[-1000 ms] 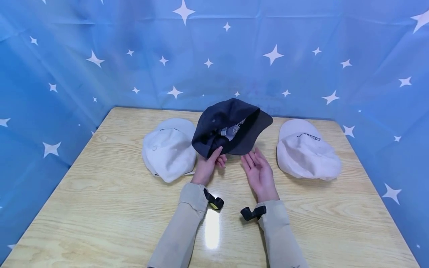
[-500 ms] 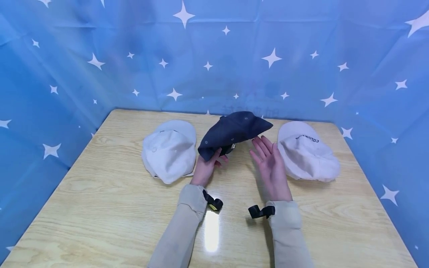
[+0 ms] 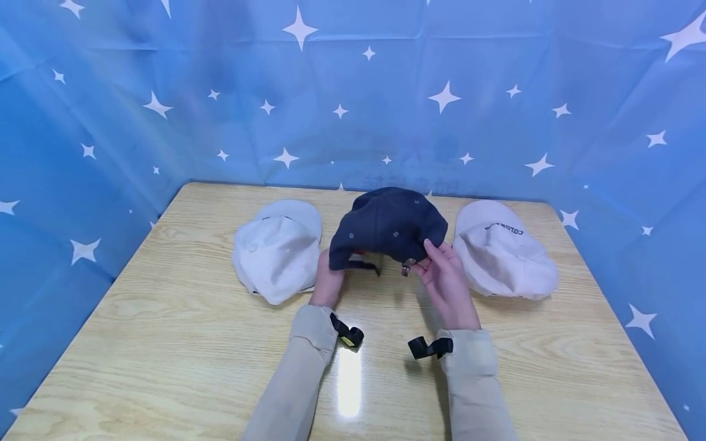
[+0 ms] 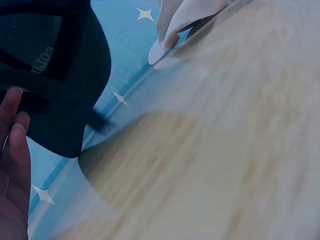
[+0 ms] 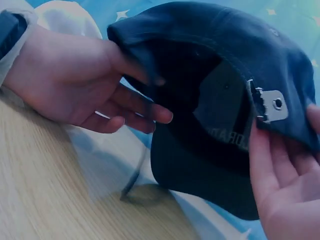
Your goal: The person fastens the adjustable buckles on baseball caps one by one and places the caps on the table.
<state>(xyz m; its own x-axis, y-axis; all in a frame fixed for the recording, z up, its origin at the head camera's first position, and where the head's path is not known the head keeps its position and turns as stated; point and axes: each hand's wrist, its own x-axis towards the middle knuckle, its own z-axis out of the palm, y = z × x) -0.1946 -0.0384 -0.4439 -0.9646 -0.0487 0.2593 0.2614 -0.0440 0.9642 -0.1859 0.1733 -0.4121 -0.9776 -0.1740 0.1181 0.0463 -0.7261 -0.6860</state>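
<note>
A dark navy baseball cap (image 3: 391,223) is held above the middle of the table, its back opening toward me and its brim pointing away. My right hand (image 3: 449,285) pinches the cap's rear right edge, thumb outside and fingers beneath, beside a metal buckle (image 5: 276,106). Under the cap's left rear edge is my left hand (image 3: 326,282), thumb and fingers spread apart and loosely bent, seen inside the opening in the right wrist view. A loose strap (image 3: 361,265) hangs from the left rear edge. Raised lettering shows inside the cap in both wrist views.
On the wooden table (image 3: 182,343), a white cap (image 3: 276,251) lies to the left and an off-white cap (image 3: 504,254) with dark lettering to the right. A blue curtain (image 3: 331,79) with white stars stands behind the table and at its sides.
The cap has turned so its crown faces up and its back toward me. My right hand, earlier open beside it, now grips its rear edge. The strap now hangs loose from the left.
</note>
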